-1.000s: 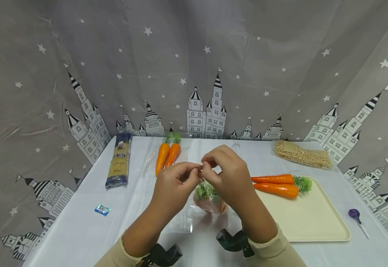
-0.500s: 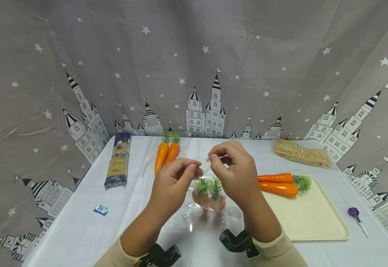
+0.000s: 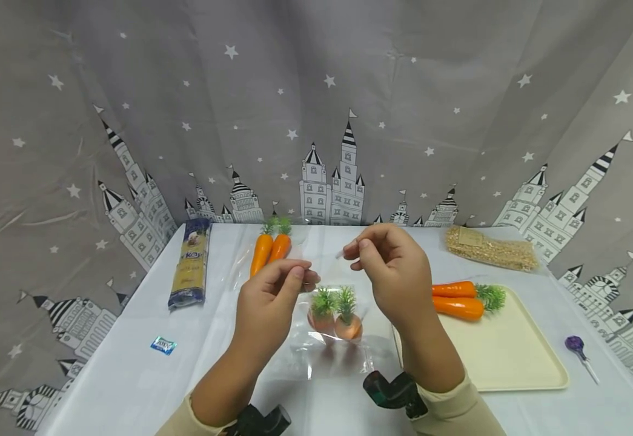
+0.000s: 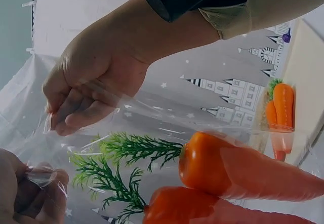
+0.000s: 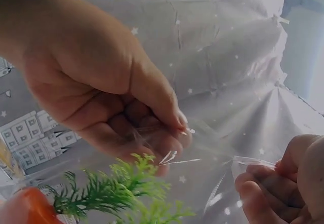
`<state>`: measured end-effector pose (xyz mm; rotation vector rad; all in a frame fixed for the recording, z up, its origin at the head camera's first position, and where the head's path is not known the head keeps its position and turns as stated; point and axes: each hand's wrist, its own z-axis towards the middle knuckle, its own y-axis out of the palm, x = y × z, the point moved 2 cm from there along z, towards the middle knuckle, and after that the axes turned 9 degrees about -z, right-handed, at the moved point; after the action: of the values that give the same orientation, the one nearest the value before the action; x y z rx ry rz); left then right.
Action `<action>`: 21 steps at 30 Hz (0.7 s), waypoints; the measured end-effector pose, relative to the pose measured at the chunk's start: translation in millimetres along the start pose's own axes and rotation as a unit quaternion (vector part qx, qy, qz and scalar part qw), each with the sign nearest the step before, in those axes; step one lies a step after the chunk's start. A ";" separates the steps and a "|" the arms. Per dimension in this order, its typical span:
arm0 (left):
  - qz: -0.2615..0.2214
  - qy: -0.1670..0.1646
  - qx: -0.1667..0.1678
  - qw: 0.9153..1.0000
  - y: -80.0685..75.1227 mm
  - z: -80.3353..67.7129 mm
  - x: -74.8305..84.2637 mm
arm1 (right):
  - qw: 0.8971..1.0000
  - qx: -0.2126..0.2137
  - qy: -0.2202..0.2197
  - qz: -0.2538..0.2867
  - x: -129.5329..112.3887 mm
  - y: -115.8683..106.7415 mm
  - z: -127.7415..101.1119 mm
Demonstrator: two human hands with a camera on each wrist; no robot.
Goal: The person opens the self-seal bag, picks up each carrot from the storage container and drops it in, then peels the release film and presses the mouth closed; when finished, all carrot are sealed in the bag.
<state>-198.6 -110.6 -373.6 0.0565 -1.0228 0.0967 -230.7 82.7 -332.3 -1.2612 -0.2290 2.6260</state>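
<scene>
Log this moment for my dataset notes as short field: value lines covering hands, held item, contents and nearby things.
left hand: pinches one edge of the bag mouth
right hand: pinches the opposite edge
held item: clear plastic bag, mouth pulled apart
contents: two toy carrots, green tops up
tray: two carrots at its far edge
table: pasta packet, purple lollipop

Close up, my right hand [image 5: 101, 97] fills the upper left, its thumb and curled fingers pinching the edge of a clear plastic bag [image 5: 212, 183]. At the lower right my left hand [image 5: 283, 183] pinches another edge of the same bag, so the film stretches between the two hands. Below my right hand, green carrot tops [image 5: 116, 193] and a bit of orange carrot [image 5: 23, 209] show, against a grey star-printed cloth [image 5: 217, 41].
</scene>
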 end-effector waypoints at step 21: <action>0.007 -0.006 0.039 0.999 -5.6 10.4 -7.5 | 0.988 0.084 0.055 0.118 13.0 -42.6 12.7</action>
<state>-210.7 -117.6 -374.6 0.1210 -1.0304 0.1499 -243.1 126.6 -324.2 -1.4464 0.1668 2.6869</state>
